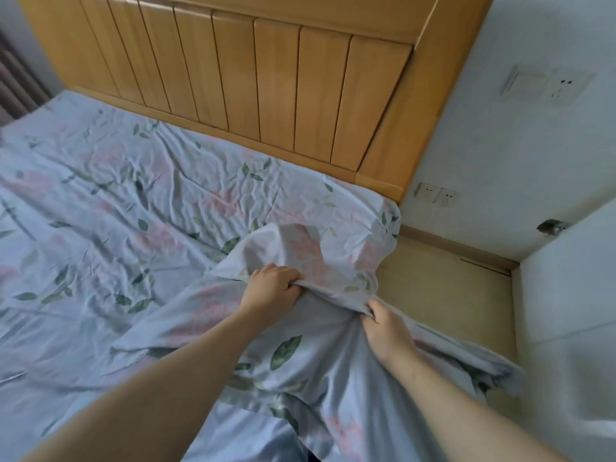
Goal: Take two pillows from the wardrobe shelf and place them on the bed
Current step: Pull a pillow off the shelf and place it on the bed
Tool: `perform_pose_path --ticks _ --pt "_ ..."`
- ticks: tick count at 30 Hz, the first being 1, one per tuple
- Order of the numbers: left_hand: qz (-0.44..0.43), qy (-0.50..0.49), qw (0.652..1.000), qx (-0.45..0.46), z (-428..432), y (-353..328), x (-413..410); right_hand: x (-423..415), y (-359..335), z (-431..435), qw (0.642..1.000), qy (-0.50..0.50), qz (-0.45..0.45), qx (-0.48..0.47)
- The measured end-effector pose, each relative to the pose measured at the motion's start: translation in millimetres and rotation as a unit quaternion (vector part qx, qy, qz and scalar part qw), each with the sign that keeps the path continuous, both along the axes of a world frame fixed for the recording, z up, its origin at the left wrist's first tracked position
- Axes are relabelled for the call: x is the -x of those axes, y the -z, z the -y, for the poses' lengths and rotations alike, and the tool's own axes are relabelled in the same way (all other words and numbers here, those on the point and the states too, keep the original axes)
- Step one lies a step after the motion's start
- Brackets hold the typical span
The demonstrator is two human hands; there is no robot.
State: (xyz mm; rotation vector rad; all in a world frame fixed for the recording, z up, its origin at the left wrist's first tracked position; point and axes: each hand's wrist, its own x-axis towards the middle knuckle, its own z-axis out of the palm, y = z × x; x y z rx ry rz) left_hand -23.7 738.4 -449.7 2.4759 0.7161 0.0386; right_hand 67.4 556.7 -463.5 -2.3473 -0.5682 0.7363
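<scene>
Two pillows are the job, but no plump pillow shows. The only thing in hand is a soft flowery cloth (300, 378), limp & floppy; maybe a thin pillow in its cover, can't tell. One flap stands up just past the grip & the rest hangs down below it toward the person. L hand (271, 288) has its fingers curled tight round a fold on top. R hand (386, 325) pinches the next fold just beside it, so both are closed hard on the cloth. Left of the grip & beyond it lies the bed (116, 211), its sheet crinkly w/ the same flowers. Past that stands the wood headboard (233, 78). Right of the grip is a floor strip (443, 288). What could go wrong: the cloth sits by the bed's edge, so a pull to the right could drag it onto the floor. Also, w/ matching flowers, fingers could catch the sheet too & tug it loose.
</scene>
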Motion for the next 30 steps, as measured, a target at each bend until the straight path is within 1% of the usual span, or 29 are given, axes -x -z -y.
perform_pose_path --ticks 5,12,21,30 --pt "0.01 -0.054 0.998 -0.018 -51.4 1.9 -7.0 -24.1 -9.8 -60.5 0.998 -0.061 0.021 0.006" --pt "0.007 -0.112 0.993 -0.041 -114.8 -3.0 -38.2 -76.0 -18.7 -140.8 0.992 -0.121 0.045 0.0" --pt "-0.011 -0.158 0.985 -0.074 -219.1 -5.0 -123.4 -171.3 -8.3 -258.7 0.986 -0.162 0.023 -0.038" --pt "-0.014 -0.211 0.968 -0.134 -357.7 3.7 -211.6 -260.4 7.9 -406.6 0.976 -0.2 0.005 -0.084"
